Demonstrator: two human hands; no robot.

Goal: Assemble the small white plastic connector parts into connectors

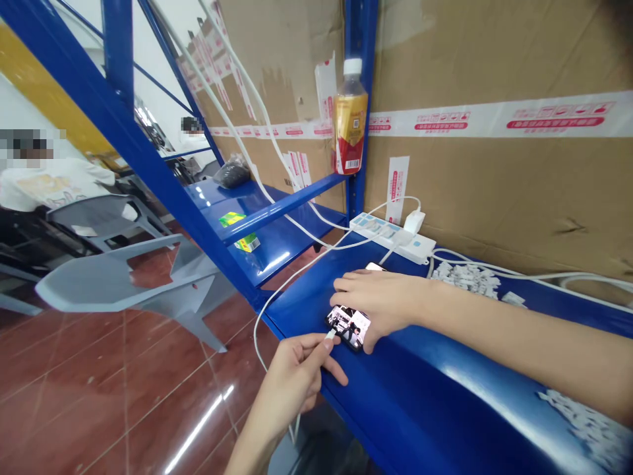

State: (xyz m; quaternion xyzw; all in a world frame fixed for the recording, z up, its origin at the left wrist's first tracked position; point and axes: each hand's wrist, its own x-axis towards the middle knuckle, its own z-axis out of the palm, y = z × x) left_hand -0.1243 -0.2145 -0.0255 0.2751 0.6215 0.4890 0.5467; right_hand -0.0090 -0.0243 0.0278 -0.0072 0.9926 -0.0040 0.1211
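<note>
A phone [349,324] with a lit screen lies on the blue metal shelf [445,389]. My right hand [383,300] rests on top of it, fingers wrapped over its far side and thumb at its near corner. My left hand [297,376] pinches the plug of a white charging cable [270,300] right at the phone's near end. The cable loops off the shelf edge and runs back toward a white power strip [393,236].
A white charger is plugged into the strip against the cardboard wall [494,185]. A drink bottle [350,119] stands on a blue crossbar. Small white parts [467,277] lie behind my right arm. Grey plastic chairs [128,277] and a seated person [44,178] are at left.
</note>
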